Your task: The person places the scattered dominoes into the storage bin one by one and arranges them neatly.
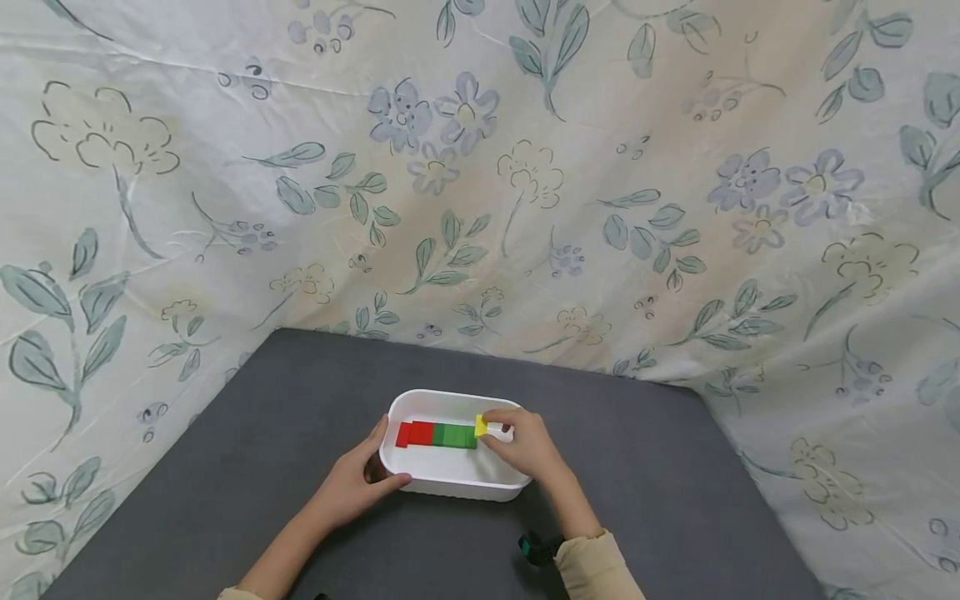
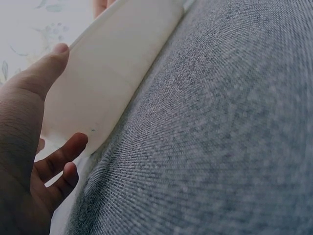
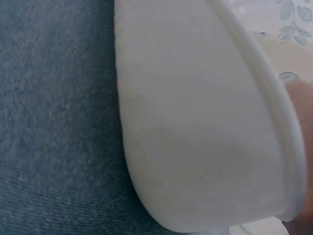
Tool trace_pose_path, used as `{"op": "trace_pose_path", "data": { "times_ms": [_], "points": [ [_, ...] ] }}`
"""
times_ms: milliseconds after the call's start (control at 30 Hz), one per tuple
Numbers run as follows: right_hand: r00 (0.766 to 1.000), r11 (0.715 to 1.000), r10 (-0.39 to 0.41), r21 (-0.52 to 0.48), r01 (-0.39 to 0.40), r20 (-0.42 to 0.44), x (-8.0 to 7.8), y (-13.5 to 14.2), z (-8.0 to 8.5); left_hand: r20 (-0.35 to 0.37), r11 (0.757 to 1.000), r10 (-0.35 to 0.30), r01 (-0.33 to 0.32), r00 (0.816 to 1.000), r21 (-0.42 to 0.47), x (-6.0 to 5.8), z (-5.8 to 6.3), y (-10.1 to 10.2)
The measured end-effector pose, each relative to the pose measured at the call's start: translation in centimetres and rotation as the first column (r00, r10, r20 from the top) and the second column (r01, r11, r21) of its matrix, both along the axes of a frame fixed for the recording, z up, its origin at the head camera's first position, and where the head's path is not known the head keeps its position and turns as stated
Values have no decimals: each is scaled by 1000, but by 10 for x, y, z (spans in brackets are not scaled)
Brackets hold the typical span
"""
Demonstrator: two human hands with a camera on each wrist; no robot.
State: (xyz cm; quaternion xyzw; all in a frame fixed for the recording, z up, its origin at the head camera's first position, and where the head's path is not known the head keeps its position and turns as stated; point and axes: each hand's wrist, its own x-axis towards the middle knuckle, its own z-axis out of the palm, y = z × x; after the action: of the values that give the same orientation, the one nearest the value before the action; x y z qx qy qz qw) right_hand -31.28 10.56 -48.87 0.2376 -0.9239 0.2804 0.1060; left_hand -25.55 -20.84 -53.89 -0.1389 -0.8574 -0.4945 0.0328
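Observation:
A white plastic tub (image 1: 459, 487) with rounded corners stands on the dark cloth. Along its floor runs a row of small blocks: red blocks (image 1: 420, 433) at the left, then green blocks (image 1: 455, 436). At the row's right end, my right hand (image 1: 528, 443) pinches a yellow block (image 1: 480, 427) between thumb and fingers. My left hand (image 1: 351, 485) holds the tub's left end, thumb at the near rim. In the left wrist view, the thumb of the left hand (image 2: 34, 98) lies along the tub wall (image 2: 107, 73). The tub wall (image 3: 195, 122) hides the right fingers in the right wrist view.
Dark grey cloth (image 1: 352, 375) covers the table around the tub. A floral curtain (image 1: 480, 208) hangs behind the table and at both sides. A black band with a green part (image 1: 534, 550) is at the right wrist.

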Motion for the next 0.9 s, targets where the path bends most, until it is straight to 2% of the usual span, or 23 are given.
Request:
{"op": "trace_pose_path", "data": {
  "times_ms": [200,400,633,900],
  "points": [
    [1000,990,-4,138,2,10,-7,-6,2,-6,1000,3,-3,1000,0,0,0,-1],
    [995,965,-90,252,75,49,-9,-16,9,-12,1000,5,-5,1000,-11,-1,1,-1],
    [982,934,-170,330,133,85,-10,-23,9,-23,999,10,-11,1000,-37,-3,0,-1],
    [984,902,-174,410,139,49,-15,-24,-1,-25,999,2,-3,1000,-35,-3,-1,0]
  ]
}}
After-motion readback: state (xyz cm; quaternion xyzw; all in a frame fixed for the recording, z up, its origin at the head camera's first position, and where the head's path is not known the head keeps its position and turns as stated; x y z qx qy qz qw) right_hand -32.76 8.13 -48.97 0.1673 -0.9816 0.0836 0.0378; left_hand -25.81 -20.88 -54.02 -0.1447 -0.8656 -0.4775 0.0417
